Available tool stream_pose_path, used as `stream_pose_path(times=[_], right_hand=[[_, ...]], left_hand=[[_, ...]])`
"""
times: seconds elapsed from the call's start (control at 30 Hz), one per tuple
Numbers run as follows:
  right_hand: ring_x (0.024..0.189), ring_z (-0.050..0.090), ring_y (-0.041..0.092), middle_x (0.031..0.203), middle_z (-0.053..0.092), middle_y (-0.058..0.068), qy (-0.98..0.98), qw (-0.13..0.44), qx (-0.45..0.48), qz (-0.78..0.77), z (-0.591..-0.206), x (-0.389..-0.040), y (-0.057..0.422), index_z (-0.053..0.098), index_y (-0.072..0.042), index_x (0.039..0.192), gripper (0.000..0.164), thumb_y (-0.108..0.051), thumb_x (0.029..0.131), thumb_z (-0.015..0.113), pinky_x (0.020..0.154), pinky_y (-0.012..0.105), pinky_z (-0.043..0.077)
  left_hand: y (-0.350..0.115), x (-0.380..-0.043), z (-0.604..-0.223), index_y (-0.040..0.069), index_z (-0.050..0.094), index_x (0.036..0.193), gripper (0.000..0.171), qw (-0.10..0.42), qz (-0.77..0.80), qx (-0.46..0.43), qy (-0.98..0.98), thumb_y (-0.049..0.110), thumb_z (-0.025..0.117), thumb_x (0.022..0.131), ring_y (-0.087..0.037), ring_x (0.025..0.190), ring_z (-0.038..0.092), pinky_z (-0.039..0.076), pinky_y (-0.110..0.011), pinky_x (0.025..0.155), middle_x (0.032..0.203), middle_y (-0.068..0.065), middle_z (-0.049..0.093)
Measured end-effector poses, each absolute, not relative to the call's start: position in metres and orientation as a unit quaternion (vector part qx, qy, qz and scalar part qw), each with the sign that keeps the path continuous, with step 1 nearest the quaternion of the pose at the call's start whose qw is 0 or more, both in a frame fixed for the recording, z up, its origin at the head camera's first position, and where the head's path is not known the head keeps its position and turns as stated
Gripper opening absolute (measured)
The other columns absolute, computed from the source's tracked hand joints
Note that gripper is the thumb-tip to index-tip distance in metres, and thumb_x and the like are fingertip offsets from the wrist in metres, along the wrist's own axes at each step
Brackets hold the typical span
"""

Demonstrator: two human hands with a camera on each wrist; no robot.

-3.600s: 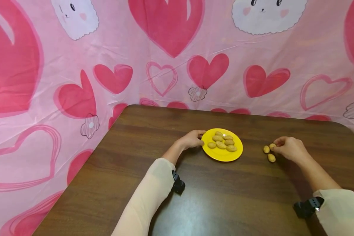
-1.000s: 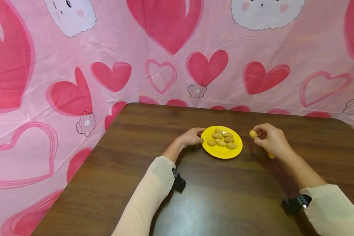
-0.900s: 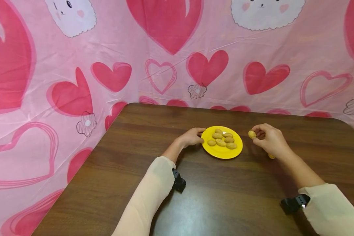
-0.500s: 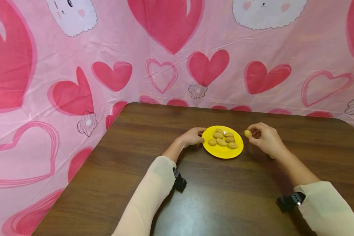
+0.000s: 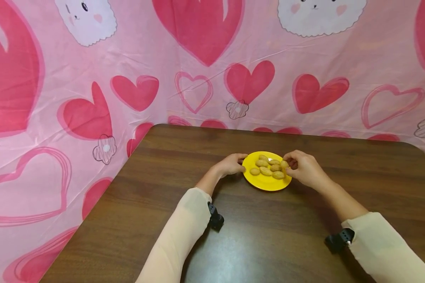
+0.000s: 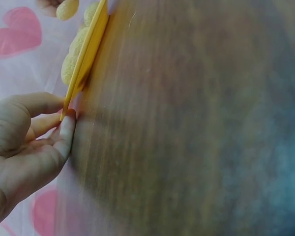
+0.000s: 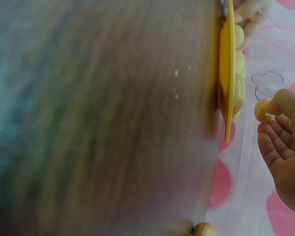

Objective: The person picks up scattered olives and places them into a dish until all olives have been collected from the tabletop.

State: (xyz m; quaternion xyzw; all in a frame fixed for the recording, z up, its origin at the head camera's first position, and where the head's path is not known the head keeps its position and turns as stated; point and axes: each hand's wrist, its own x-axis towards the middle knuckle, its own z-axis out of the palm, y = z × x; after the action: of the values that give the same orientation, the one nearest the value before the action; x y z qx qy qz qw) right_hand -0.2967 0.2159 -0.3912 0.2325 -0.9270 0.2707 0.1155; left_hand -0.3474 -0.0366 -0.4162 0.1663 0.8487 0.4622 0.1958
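Note:
My left hand (image 5: 231,164) grips the left rim of a yellow plate (image 5: 263,184); the left wrist view shows thumb and fingers (image 6: 66,132) pinching the rim (image 6: 71,101). Several small oval, yellow-brown, lumpy pieces (image 5: 265,171) lie on the plate; their kind is unclear. Over the plate's right edge, my right hand (image 5: 304,168) pinches another such oval piece (image 5: 285,164) between thumb and fingertips. In the right wrist view that held piece (image 7: 263,111) hangs apart from the plate (image 7: 227,73).
A loose oval piece (image 7: 204,229) lies on the table at the bottom of the right wrist view; my right arm hides that spot in the head view. The brown wooden table (image 5: 145,204) ends at a pink heart-printed cloth (image 5: 198,51) behind and left.
My right hand picked up an oval piece from the few on the right of the table and carried it left to the plate's right edge. My left hand has stayed on the rim.

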Motion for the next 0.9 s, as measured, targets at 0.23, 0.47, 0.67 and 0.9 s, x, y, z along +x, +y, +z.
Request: stream_pose_path(times=[0.23, 0.47, 0.67, 0.9], right_hand=[[0.075, 0.056, 0.023, 0.087, 0.058, 0.01, -0.923, 0.1, 0.25, 0.273, -0.395, -0.298, 0.203, 0.062, 0.002, 0.092, 0.023, 0.006, 0.071, 0.071, 0.068, 0.038, 0.049], [0.076, 0.054, 0.022, 0.086, 0.057, 0.007, -0.921, 0.065, 0.267, 0.276, -0.395, -0.299, 0.192, 0.062, 0.001, 0.094, 0.024, 0.004, 0.072, 0.072, 0.069, 0.036, 0.05], [0.076, 0.054, 0.02, 0.086, 0.057, 0.005, -0.92, 0.055, 0.287, 0.261, -0.397, -0.298, 0.184, 0.062, 0.001, 0.092, 0.023, 0.005, 0.072, 0.072, 0.069, 0.034, 0.049], [0.074, 0.052, 0.018, 0.082, 0.056, 0.002, -0.921, 0.037, 0.302, 0.242, -0.396, -0.297, 0.175, 0.062, -0.003, 0.09, 0.023, 0.003, 0.071, 0.074, 0.068, 0.033, 0.048]], left_hand=[[-0.036, -0.346, -0.416, 0.003, 0.037, 0.141, 0.061, 0.202, 0.467, 0.157, 0.847, -0.002, 0.059, 0.084, -0.02, 0.111, 0.047, 0.042, -0.027, 0.09, 0.134, -0.013, 0.047], [-0.037, -0.346, -0.416, 0.003, 0.037, 0.141, 0.062, 0.2, 0.471, 0.157, 0.845, -0.003, 0.059, 0.083, -0.019, 0.111, 0.047, 0.043, -0.026, 0.088, 0.133, -0.013, 0.047], [-0.037, -0.344, -0.415, 0.002, 0.037, 0.14, 0.062, 0.201, 0.468, 0.158, 0.846, -0.003, 0.059, 0.082, -0.019, 0.11, 0.048, 0.044, -0.025, 0.084, 0.132, -0.014, 0.048], [-0.036, -0.345, -0.415, 0.003, 0.037, 0.141, 0.062, 0.197, 0.459, 0.161, 0.851, -0.001, 0.059, 0.083, -0.02, 0.111, 0.048, 0.044, -0.027, 0.087, 0.133, -0.014, 0.047]])
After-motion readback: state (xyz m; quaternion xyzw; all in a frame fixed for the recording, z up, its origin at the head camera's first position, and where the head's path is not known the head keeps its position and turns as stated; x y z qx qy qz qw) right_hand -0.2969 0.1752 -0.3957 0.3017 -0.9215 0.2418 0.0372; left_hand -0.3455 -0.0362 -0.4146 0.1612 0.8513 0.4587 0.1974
